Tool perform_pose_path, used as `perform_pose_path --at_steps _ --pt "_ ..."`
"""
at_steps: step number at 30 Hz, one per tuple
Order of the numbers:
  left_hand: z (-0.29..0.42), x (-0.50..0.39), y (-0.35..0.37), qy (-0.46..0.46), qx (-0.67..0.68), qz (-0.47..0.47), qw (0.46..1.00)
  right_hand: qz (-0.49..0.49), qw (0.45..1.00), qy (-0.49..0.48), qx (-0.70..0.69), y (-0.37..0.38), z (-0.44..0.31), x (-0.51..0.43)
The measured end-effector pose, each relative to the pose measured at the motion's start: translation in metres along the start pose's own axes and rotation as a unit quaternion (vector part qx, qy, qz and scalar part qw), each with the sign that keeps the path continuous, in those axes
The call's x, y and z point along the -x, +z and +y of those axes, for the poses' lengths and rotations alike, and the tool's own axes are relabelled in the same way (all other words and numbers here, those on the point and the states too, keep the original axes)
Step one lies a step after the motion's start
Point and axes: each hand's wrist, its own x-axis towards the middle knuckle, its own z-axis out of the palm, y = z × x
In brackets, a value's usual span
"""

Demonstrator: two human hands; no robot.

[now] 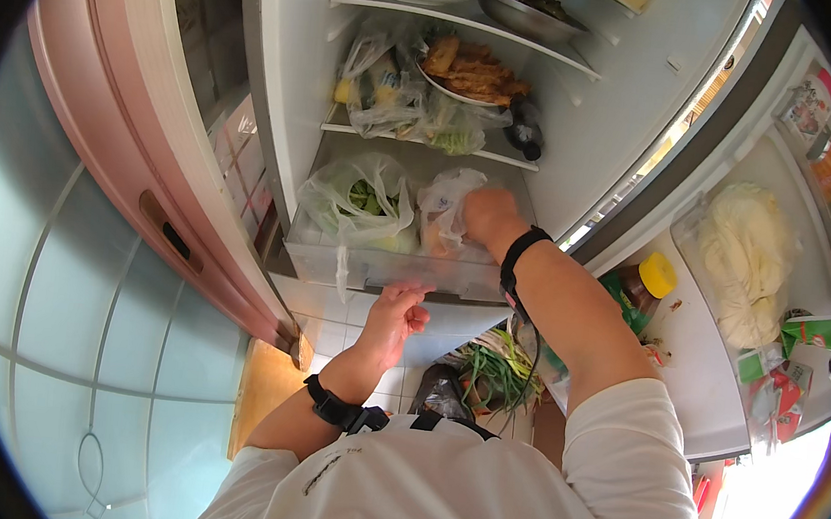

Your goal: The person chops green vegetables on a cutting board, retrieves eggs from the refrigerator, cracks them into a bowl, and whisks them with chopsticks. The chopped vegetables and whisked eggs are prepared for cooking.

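Observation:
My right hand [491,213] reaches into the clear drawer [327,261] at the bottom of the refrigerator. It is curled against the right side of a thin plastic bag [451,202] with pale orange-brown contents. Its fingertips are hidden, so I cannot tell whether they grip the film. To the left in the same drawer sits a clear plastic bag of green leafy vegetables [365,201], its tied end hanging over the drawer's front. My left hand [397,320] is just below the drawer front, palm turned inward, fingers loosely bent and apart, holding nothing.
Above, a shelf holds bagged food [385,85], a plate of brown fried food [474,70] and a dark bottle [525,127]. The open refrigerator door [691,384] stands right, carrying a jar with a yellow lid [644,285]. Green onions [498,368] lie below. A pink door frame [126,127] borders the left.

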Motion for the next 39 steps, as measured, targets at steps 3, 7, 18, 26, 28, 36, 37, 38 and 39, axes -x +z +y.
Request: perform_pose_path --at_steps 3,7,18,26,28,36,37,38,39 --pt "0.001 0.0 0.001 0.001 -0.011 -0.001 1.0 -0.004 0.999 -0.003 0.043 0.0 -0.002 0.0" --pt "0.0 0.0 -0.001 0.002 -0.003 -0.012 1.0 -0.008 0.999 0.006 0.039 0.0 -0.002 0.003" --pt "0.0 0.0 -0.003 0.0 -0.004 -0.011 1.0 -0.04 0.998 -0.032 -0.044 0.005 0.009 0.001" --pt "-0.002 -0.002 -0.002 -0.004 -0.017 -0.005 1.0 -0.078 0.987 -0.036 -0.132 0.008 0.018 0.007" --pt "-0.002 -0.002 -0.002 -0.002 -0.017 -0.004 1.0 -0.069 0.989 -0.033 -0.126 0.007 0.016 0.009" --pt "-0.004 -0.004 -0.004 0.005 -0.014 -0.005 1.0 0.016 0.997 -0.048 -0.057 0.025 0.005 0.004" --pt "-0.004 -0.004 -0.004 0.006 -0.018 -0.01 1.0 0.016 0.997 -0.051 -0.058 0.027 0.006 0.005" --pt "-0.004 -0.004 -0.004 0.006 -0.021 -0.008 1.0 0.012 0.997 -0.051 -0.054 0.028 0.007 0.006" --pt "-0.004 -0.004 -0.004 0.01 -0.022 -0.003 1.0 0.009 0.996 -0.06 -0.062 0.028 0.007 0.006"
